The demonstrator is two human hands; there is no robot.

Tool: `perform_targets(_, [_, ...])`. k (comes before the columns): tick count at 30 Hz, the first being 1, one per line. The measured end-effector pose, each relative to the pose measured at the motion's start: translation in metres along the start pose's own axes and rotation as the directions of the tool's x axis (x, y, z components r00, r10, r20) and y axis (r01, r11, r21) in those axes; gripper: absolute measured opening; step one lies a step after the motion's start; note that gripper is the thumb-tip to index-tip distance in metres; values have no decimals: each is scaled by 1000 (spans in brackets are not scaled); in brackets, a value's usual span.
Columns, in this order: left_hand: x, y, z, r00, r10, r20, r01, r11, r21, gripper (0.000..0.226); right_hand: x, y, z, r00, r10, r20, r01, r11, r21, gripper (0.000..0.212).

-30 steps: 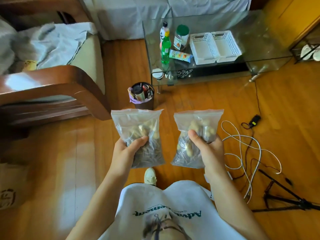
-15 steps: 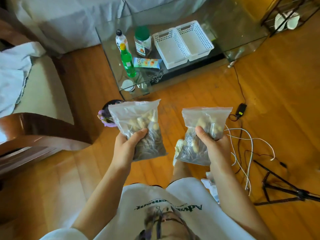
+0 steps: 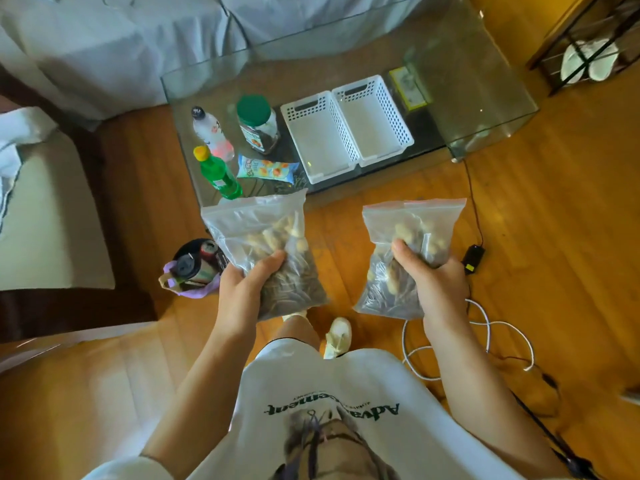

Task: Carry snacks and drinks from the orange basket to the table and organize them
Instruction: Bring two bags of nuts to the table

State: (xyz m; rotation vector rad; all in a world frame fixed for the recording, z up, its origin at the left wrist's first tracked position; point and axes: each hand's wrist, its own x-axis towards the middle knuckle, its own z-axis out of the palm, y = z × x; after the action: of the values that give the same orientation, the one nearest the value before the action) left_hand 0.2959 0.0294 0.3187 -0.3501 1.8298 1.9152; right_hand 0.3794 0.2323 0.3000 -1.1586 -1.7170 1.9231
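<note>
Currently holding two clear zip bags of nuts above the wooden floor (image 3: 554,216), short of the glass table (image 3: 485,98). Left hand (image 3: 242,289) clamped on left bag (image 3: 266,244), right hand (image 3: 433,285) clamped on right bag (image 3: 408,244); hands apart. On the table: green bottle (image 3: 218,174), clear bottle (image 3: 209,133), green-lidded jar (image 3: 258,124), snack packet (image 3: 266,169), two empty white baskets (image 3: 346,126) side by side.

The white shirt (image 3: 332,393) carries green upside-down lettering, partly readable as "Adva…ement"; other labels are illegible.
</note>
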Motion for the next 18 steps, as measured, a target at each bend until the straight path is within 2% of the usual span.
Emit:
perform_targets(7, [91, 30, 18, 997, -40, -71, 38, 999, -32, 16, 85, -27, 49, 998, 22, 57, -20, 999, -37, 19])
perform_targets(11, [160, 67, 29, 999, -16, -46, 14, 999, -42, 14, 143, -53, 91, 998, -8, 67, 12, 997, -70, 20])
perform_targets(18, [273, 147, 38, 999, 46, -16, -46, 999, -18, 9, 243, -104, 176, 991, -3, 132, 11, 998, -63, 36])
